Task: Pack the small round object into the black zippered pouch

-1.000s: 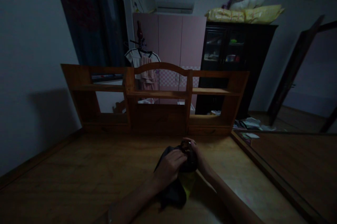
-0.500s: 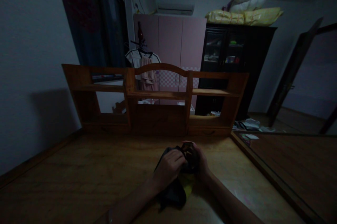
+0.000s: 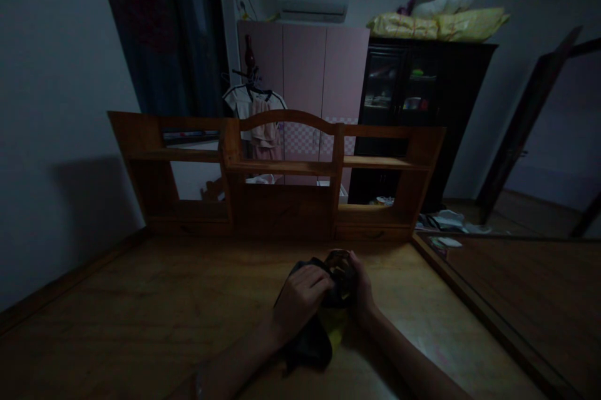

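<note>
A dark, soft, pouch-like item (image 3: 312,347) lies on the wooden tabletop (image 3: 178,312), with a yellow part (image 3: 334,327) showing along its right side. Its upper right end is a round, brownish, shiny opening or bundle (image 3: 341,265); the dim light hides exactly what it is. My left hand (image 3: 303,297) lies over the dark item, fingers curled onto it beside the round end. From the right, my right hand (image 3: 362,292) wraps round that end, its fingers partly hidden behind it.
A wooden shelf unit (image 3: 282,167) with small drawers stands along the tabletop's back edge. A raised wooden rim (image 3: 469,306) runs down the right side, and a white wall (image 3: 56,200) is at left. Farther back are pink and dark cabinets.
My hands have stayed nearly in place on the pouch-like item. Its round end has shifted slightly, and the right fingertips now show a little more at its top. The view has tilted a bit.
</note>
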`<state>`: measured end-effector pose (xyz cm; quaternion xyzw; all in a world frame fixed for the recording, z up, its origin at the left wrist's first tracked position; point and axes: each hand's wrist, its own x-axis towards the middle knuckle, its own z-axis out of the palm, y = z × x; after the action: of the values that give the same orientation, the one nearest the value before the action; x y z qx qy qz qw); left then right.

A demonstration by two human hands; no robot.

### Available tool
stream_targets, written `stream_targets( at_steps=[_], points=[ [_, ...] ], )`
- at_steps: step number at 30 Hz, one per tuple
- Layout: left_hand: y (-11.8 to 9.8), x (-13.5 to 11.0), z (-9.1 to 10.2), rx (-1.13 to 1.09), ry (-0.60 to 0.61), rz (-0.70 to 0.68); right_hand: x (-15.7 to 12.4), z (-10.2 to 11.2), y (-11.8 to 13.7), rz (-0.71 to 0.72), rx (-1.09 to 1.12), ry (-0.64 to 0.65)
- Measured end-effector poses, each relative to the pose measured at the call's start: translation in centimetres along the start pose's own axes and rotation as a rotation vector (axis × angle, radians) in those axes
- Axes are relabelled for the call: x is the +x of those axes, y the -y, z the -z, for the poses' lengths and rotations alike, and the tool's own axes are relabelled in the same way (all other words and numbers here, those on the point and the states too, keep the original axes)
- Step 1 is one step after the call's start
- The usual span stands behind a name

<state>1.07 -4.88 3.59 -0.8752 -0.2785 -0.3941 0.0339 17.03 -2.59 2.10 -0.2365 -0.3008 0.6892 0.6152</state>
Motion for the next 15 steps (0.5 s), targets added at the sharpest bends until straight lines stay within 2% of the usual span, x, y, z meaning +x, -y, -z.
stream_targets(
  at_steps=[7,11,15],
  points=[
    [0.23,-0.12,0.15,-0.016,0.01,0.018,-0.25,-0.36,0.29,-0.001,0.026,-0.038],
    [0.44,-0.13,-0.2,-0.024,0.008,0.002,-0.26,-0.27,0.2,-0.011,0.027,-0.016],
    [0.49,-0.06,-0.23,-0.034,0.009,-0.032,0.07,-0.02,0.02,0.077,-0.07,-0.017]
  ],
)
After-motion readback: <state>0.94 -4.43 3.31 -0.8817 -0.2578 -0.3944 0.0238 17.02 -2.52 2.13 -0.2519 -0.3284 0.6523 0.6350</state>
